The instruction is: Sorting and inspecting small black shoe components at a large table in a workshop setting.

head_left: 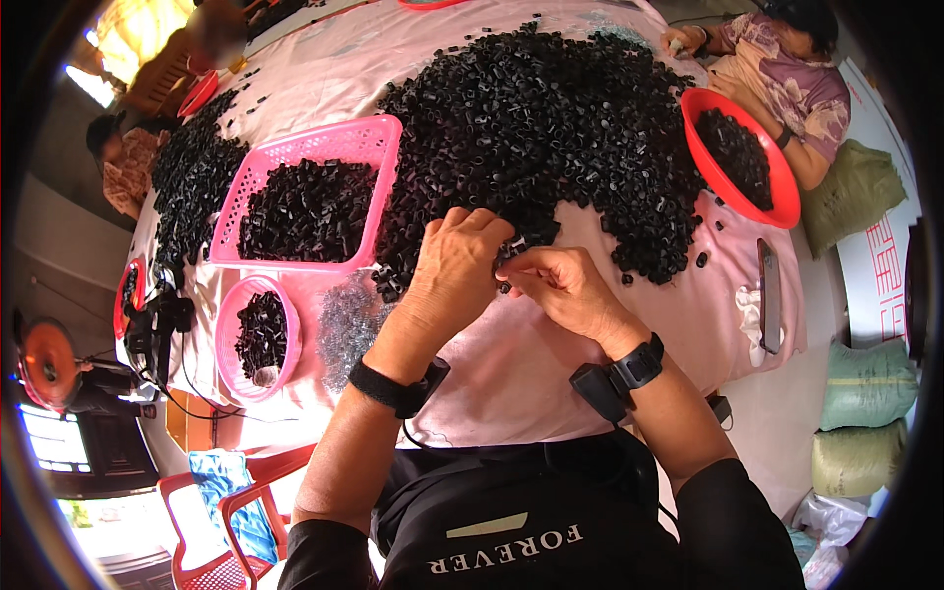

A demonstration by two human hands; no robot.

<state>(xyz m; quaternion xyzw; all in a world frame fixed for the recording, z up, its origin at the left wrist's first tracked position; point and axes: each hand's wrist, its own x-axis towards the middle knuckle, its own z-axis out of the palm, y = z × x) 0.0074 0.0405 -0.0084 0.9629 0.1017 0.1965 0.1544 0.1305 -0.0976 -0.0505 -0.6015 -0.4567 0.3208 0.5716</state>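
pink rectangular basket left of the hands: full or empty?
Partly full. The pink rectangular basket holds a heap of small black parts across most of its floor, below the rim; pink mesh shows bare along its upper edge.

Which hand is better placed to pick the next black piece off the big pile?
Probably the left hand: it rests on the near edge of the big black pile, fingers among loose pieces. The right hand sits just off the pile, fingertips pinched on a small black piece.
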